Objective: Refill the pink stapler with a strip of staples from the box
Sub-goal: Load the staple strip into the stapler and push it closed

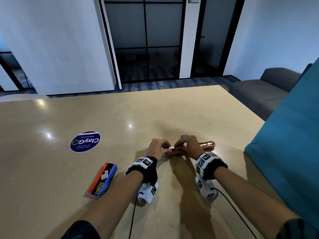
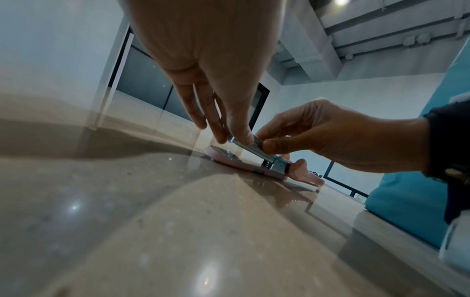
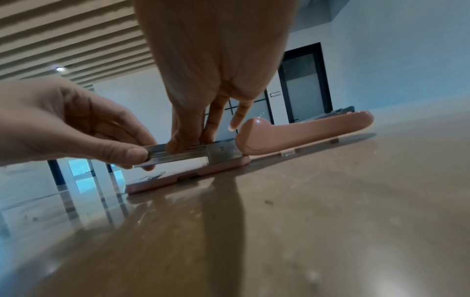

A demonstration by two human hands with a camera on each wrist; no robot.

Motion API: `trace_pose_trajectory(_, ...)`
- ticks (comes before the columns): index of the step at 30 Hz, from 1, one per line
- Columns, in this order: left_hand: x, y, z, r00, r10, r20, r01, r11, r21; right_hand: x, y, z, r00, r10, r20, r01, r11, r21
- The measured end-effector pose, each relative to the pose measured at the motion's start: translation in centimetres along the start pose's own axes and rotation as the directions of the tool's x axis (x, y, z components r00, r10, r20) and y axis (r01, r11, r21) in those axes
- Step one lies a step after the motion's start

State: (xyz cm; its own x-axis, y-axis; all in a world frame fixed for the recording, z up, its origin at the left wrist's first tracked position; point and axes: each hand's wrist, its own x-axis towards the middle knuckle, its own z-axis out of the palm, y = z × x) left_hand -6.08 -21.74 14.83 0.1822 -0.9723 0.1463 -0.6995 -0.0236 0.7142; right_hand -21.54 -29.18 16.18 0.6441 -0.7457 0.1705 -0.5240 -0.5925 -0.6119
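Note:
The pink stapler [image 1: 208, 144] lies flat on the table, its lid [image 3: 305, 130] swung fully back to the right and its base [image 3: 188, 176] to the left. The metal magazine [image 3: 221, 152] stands raised above the base. My left hand [image 1: 159, 145] pinches the magazine's front end between thumb and fingers [image 3: 132, 154]. My right hand [image 1: 188, 144] pinches a silver staple strip [image 2: 257, 147] lying along the top of the magazine, fingertips [image 3: 178, 143] on it. The staples box [image 1: 102, 180] lies near my left forearm.
A round purple sticker [image 1: 85, 141] is on the beige table [image 1: 51, 169] at the left. A teal cushion [image 1: 293, 152] borders the table's right edge, with a grey sofa [image 1: 262, 94] beyond. Cables trail from both wrist cameras toward me.

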Motion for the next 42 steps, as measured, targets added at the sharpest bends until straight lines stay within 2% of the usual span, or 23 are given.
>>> trace_pose_trajectory(9, 0.1, 0.2, 0.1, 0.999, -0.035, -0.003, 0.035, 0.999, -0.014, 0.9, -0.4, -0.4, 0.997, 0.013, 0.075, -0.008, 0.997, -0.071)
trace_pose_trajectory(14, 0.0, 0.2, 0.2, 0.999, -0.04, 0.008, 0.04, 0.999, 0.002, 0.3, -0.1, 0.3, 0.993, 0.029, 0.114, 0.0, 0.968, -0.249)
trace_pose_trajectory(17, -0.3, 0.1, 0.2, 0.998, 0.022, 0.052, -0.024, 0.999, 0.023, -0.5, 0.1, 0.5, 0.995, -0.014, 0.095, 0.032, 0.981, -0.194)
trace_pose_trajectory(19, -0.5, 0.0, 0.1, 0.995, 0.053, 0.079, -0.057, 0.997, 0.043, -1.0, 0.7, -0.2, 1.0, -0.023, 0.021, 0.025, 0.996, -0.091)
trace_pose_trajectory(21, -0.5, -0.3, 0.0, 0.997, 0.03, 0.076, -0.032, 0.999, 0.015, -1.6, 1.7, -0.9, 0.999, 0.012, -0.042, -0.012, 1.0, -0.011)
trace_pose_trajectory(23, -0.6, -0.5, 0.0, 0.998, 0.002, 0.058, -0.002, 1.0, -0.006, -2.0, 2.3, -1.2, 0.999, 0.02, -0.043, -0.019, 1.0, 0.023)
trace_pose_trajectory(31, -1.2, -0.8, 0.1, 1.0, -0.018, 0.021, 0.017, 0.999, 0.028, -2.4, 2.8, -0.5, 1.0, -0.015, -0.013, 0.015, 1.0, -0.015)
trace_pose_trajectory(36, -1.2, -0.6, 0.0, 0.999, 0.002, 0.032, -0.003, 0.999, 0.051, -2.3, 2.5, 0.4, 0.998, -0.037, 0.053, 0.044, 0.988, -0.149)
trace_pose_trajectory(39, -1.1, -0.7, 0.0, 0.998, 0.0, 0.07, -0.006, 0.996, 0.088, -2.6, 2.5, -0.2, 1.0, -0.008, -0.021, 0.008, 1.0, -0.025)
trace_pose_trajectory(41, -1.2, -0.9, 0.0, 0.996, -0.016, 0.092, 0.004, 0.991, 0.133, -3.0, 3.4, -1.0, 0.99, 0.031, -0.137, -0.021, 0.997, 0.075)
trace_pose_trajectory(42, -1.3, -1.1, 0.0, 0.994, -0.025, 0.103, 0.008, 0.987, 0.16, -3.2, 4.1, -1.5, 0.978, 0.065, -0.198, -0.051, 0.996, 0.071)
